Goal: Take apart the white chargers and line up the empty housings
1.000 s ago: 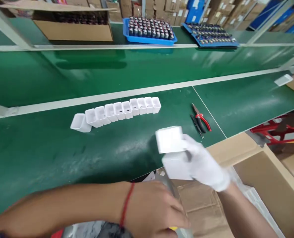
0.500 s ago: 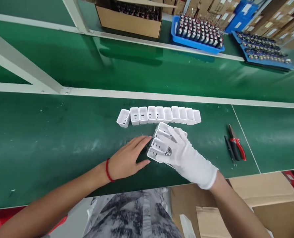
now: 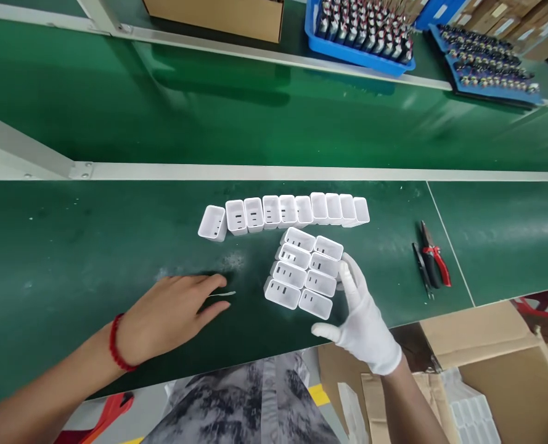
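A block of white plastic cases [image 3: 288, 274] stands open-side up in two columns on the green bench, small slots showing in their floors. At its right edge is my right hand [image 3: 363, 327], in a white glove, thumb spread away from the fingers. Its fingertips are partly hidden by the block, and whether they touch it I cannot tell. My left hand [image 3: 172, 317], bare with a red bracelet, hovers low left of the block, thumb and fingers apart. A thin pale strip [image 3: 222, 294] shows between them; no grip on it is visible.
A row of similar white cases [image 3: 271, 211] runs behind the block. Red-handled pliers [image 3: 435, 262] and black tweezers [image 3: 423, 271] lie to the right. Above are a blue tray of parts [image 3: 357, 58] and a cardboard box [image 3: 218, 18]. An open carton [image 3: 509, 382] stands below the bench.
My left hand has drawn away to the left from the block. My right hand has come off the top of the cases to their right side, uncovering them. The view has shifted.
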### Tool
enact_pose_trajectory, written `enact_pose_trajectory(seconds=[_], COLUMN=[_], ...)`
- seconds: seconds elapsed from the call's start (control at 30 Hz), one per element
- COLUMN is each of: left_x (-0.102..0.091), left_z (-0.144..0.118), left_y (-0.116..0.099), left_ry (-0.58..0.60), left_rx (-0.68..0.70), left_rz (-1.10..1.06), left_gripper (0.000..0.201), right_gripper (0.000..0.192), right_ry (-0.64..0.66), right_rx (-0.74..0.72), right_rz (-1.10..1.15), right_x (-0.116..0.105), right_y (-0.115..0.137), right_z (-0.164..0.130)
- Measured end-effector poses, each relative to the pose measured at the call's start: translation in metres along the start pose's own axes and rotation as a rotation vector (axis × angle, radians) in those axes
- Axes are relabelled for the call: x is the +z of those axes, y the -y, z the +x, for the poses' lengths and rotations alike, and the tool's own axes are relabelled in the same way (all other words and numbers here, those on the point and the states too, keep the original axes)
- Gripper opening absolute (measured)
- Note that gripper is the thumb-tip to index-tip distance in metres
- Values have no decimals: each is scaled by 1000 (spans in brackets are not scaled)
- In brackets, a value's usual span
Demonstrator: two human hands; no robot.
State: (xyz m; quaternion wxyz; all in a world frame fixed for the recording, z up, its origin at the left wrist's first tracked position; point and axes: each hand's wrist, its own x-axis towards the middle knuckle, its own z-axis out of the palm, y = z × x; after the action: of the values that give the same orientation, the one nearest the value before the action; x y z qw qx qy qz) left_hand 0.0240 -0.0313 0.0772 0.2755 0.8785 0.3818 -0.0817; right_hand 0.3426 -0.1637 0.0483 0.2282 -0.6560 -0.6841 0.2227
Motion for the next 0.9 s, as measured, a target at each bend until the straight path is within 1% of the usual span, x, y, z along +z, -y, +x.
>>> enact_pose_trajectory(seconds=[0.03,0.07,0.17,0.23,0.27,0.37,0.5,0.6,0.67,0.8,0.9], left_x=[-3,-6,-11,-12,-11,-8,-9,-14,-18,-28,-34], left_z=[4,10,37,58,67,86,96,100,102,104,101], left_y=[-7,-16,-41,-50,-53,-55,-59,-62,-60,-46,-37], left_ry=[-6,-16,-59,-72,-72,-54,9,65,93,174,216], left_rx=[4,16,77,103,107,105,73,65,102,217,258], left_rz=[-24,-46,-90,-78,-59,-31,-58,-24,14,75,87], left_gripper=[34,42,60,65,64,58,49,41,39,39,42], right_gripper=[115,115,112,111,112,117,120,112,105,88,81], right_ry=[8,13,31,46,51,53,56,48,41,20,16], right_rx=[-17,-33,-71,-68,-59,-67,-195,-186,-150,-152,-146], right_rz=[-7,-8,-7,-15,-25,-64,-142,-213,-245,-301,-329], right_x=[2,2,0,-3,-5,-9,-7,0,3,5,2], right_y=[1,2,1,-1,-1,-2,-1,1,4,7,7], right_z=[5,11,20,21,20,20,27,31,32,28,26])
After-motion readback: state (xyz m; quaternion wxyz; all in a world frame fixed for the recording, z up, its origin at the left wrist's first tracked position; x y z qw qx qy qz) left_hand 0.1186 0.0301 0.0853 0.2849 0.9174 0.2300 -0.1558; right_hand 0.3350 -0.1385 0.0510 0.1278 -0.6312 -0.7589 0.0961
